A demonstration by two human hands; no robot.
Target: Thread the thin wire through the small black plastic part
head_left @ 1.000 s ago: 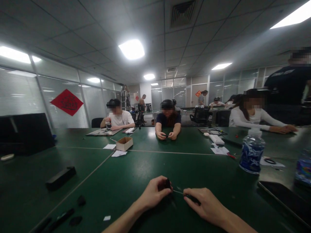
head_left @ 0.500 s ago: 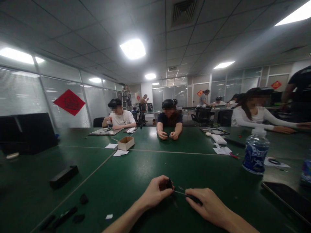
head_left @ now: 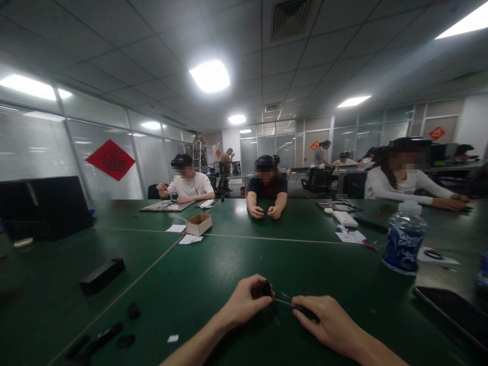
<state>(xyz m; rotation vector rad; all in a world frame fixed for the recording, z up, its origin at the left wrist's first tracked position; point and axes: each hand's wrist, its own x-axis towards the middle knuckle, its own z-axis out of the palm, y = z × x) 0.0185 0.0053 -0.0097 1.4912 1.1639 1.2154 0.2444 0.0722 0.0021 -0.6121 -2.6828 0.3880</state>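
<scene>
Between the thumb and fingers of my left hand (head_left: 247, 300) is a small black part (head_left: 267, 288), its exact kind unclear. My right hand (head_left: 328, 320) is closed around the dark handle of a screwdriver (head_left: 308, 313). The thin metal shaft points left, and its tip meets the black part or lies right at it. Both hands are just above the green table (head_left: 236, 259), near its front. Several small black pieces (head_left: 104, 338) lie to the left of my left forearm, with a white paper scrap (head_left: 173, 338) closer to it.
A black block (head_left: 102, 276) lies at left and a small open box (head_left: 199, 224) ahead. A bottle with a blue label (head_left: 404, 239) and a phone (head_left: 452, 312) are on the right. Co-workers (head_left: 267, 190) sit across the table, one at the right side.
The view has shifted slightly. My hands keep the same grip and pose. The co-worker at far left has moved a hand outward; the person standing at the right edge has left the view.
</scene>
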